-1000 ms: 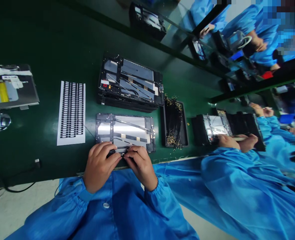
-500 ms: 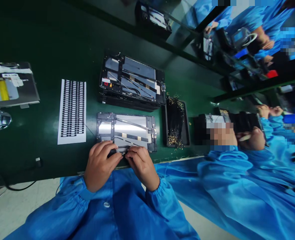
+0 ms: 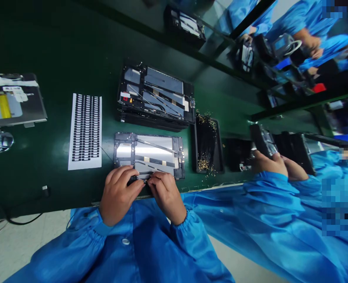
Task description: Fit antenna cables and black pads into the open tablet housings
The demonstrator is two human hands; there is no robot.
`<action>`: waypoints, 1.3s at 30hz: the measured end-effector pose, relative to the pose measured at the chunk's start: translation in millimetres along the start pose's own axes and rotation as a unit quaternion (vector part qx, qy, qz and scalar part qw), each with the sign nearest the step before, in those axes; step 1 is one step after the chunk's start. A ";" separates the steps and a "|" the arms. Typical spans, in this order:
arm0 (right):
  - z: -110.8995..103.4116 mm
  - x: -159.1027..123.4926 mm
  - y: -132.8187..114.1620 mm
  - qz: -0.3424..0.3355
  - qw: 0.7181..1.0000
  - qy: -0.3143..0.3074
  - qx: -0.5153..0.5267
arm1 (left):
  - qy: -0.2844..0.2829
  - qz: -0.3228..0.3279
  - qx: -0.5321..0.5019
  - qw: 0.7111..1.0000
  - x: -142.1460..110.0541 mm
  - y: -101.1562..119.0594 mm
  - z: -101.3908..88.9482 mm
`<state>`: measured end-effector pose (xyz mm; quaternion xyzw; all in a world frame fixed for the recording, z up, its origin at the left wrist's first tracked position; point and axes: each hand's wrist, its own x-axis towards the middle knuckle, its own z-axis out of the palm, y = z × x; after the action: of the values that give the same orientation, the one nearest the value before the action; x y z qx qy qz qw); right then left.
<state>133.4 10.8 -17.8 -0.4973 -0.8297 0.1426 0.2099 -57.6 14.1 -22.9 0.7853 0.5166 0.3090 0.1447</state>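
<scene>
An opened tablet frame (image 3: 149,154) with silver shielding and thin cables lies flat on the green bench in front of me. My left hand (image 3: 118,194) and my right hand (image 3: 165,195) rest on its near edge, fingertips meeting and pinched on a small part I cannot make out. Both hands have their fingers curled and pressed down. A white sheet of small black adhesive strips (image 3: 85,131) lies just left of the frame.
A stack of similar frames (image 3: 154,97) sits behind the one I work on. A black tray of thin gold-tipped cables (image 3: 207,147) stands to the right. A co-worker's hands (image 3: 270,163) lift a device at the far right. A grey panel (image 3: 13,101) lies far left.
My hands have stayed on the frame's near edge with only slight finger shifts. The co-worker on the right has lifted a device off the bench and tilted it up.
</scene>
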 end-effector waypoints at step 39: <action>72.3 145.9 -93.8 -0.155 0.976 -0.135 -0.068 | 0.134 -0.151 0.101 0.974 -31.2 -77.5 -75.0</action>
<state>-34.7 94.3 -8.9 -0.3517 -0.9252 0.1171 0.0814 -169.7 12.0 -18.2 0.6602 0.6724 0.3325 0.0391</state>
